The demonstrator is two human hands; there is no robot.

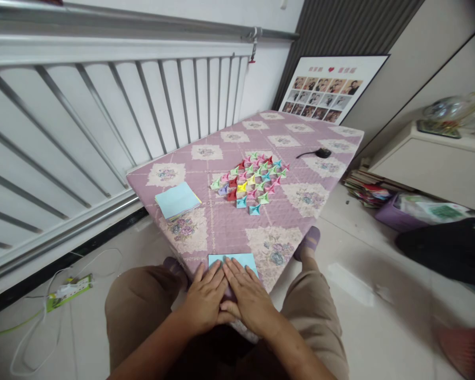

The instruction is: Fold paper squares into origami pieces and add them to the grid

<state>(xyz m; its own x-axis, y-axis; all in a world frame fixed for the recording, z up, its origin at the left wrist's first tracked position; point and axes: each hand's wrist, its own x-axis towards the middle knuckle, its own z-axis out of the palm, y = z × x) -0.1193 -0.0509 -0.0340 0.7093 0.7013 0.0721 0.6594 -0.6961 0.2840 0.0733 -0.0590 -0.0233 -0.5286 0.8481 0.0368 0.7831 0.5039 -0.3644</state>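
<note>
A light blue sheet of paper lies at the near edge of the table, partly covered by both hands. My left hand rests flat on its left part with the fingers stretched forward. Beside it, my right hand lies flat on the right part, and the fingertips of the two hands nearly meet. The thumbs come together nearer my body. How the paper is folded under the hands is hidden. Farther left sits a stack of square paper, light blue on top. Several small folded paper shapes in many colours stand in rows mid-table.
A patterned pink cloth covers the table. Toward its far right lies a black spoon-like object. A white radiator runs along the left side. On the floor are a power strip with cables and, at right, a purple bin.
</note>
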